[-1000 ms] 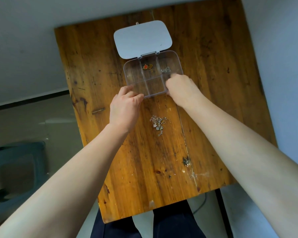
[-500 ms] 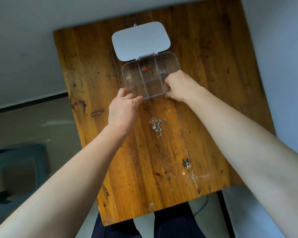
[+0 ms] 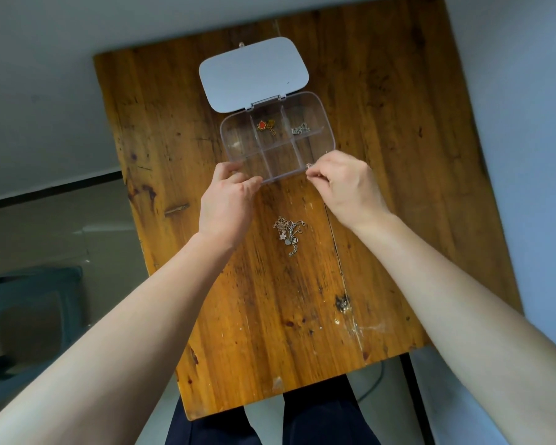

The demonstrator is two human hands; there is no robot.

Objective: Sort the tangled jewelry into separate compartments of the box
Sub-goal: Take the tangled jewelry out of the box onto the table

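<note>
A clear compartment box [image 3: 330, 131] lies open on the wooden table [image 3: 398, 162], its white lid [image 3: 254, 72] folded back. A red and gold charm [image 3: 265, 126] sits in the far middle compartment. A silver piece [image 3: 300, 130] lies in the far right one. My left hand [image 3: 228, 203] grips the box's near left corner. My right hand [image 3: 347, 184] is at the near right corner, fingertips pinched on a small silver piece [image 3: 308, 167]. A tangled pile of silver jewelry [image 3: 288, 231] lies on the table between my wrists, nearer me than the box.
The table's left edge runs close to my left forearm, and its near edge is above my dark-trousered legs [image 3: 270, 425]. A dark blue object [image 3: 29, 303] stands on the floor to the left. A cable [image 3: 376, 383] hangs below the table at right.
My right hand has drawn back from over the near right compartment to the box's near right corner. My left hand has stayed at the near left corner.
</note>
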